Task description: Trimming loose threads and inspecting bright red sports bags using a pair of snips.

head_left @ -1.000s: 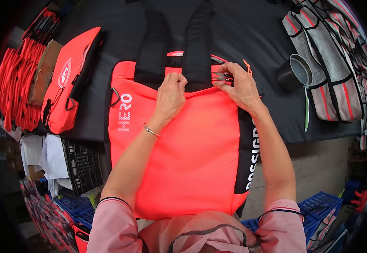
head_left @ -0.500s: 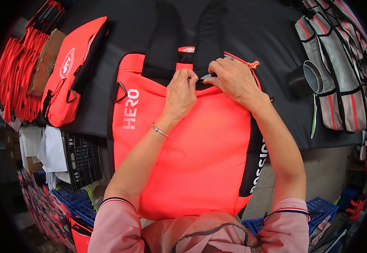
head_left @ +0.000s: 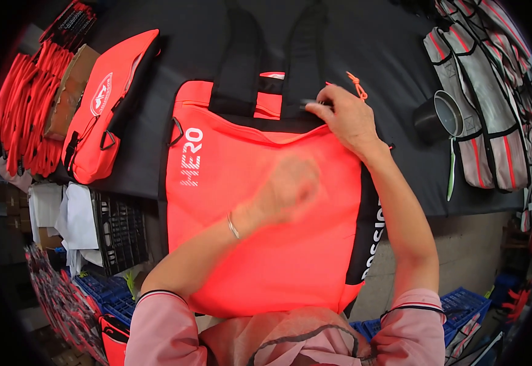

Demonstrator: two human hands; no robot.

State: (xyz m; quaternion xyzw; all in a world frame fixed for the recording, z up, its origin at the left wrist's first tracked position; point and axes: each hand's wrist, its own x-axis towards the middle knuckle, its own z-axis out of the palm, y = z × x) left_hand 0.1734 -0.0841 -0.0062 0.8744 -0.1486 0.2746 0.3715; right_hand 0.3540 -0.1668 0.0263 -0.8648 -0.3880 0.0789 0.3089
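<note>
Coral bag (head_left: 278,244) flat on the dark surface (head_left: 394,67)
I see right hand (head_left: 346,117) fingers pinching its top edge; left hand (head_left: 287,186) blurred, can't tell its grip

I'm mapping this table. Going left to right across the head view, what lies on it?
Bundle of red straps → small red bag → big red bag, with the right hand at its top edge → black cup → grey striped bags.

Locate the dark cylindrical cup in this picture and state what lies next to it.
The dark cup lies on its side on the black table, right of the orange bag, beside the grey striped vests.
</note>
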